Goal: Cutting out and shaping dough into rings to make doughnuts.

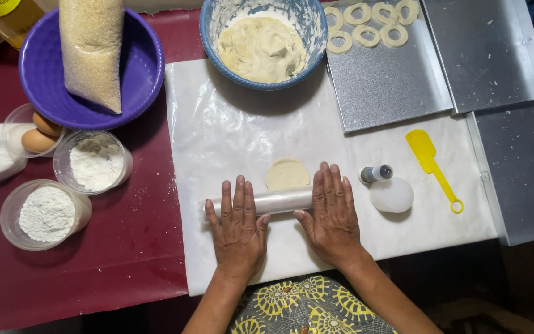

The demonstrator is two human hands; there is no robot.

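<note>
A clear rolling pin [279, 201] lies across the white plastic sheet [217, 124]. My left hand [237, 224] rests flat on its left end, fingers spread. My right hand [332, 213] lies flat on its right end. Just beyond the pin sits a small flattened round of pale dough [287, 174], its near edge under the pin. A blue bowl [313, 25] farther back holds a mass of the same dough [261, 48].
A metal tray [390, 86] with several dough rings [369, 25] stands back right, beside other trays [489, 55]. A yellow spatula [432, 167], small bottle [376, 174] and white round lid [391, 195] lie right. Flour cups [97, 162], eggs [38, 136] and a purple bowl [44, 86] stand left.
</note>
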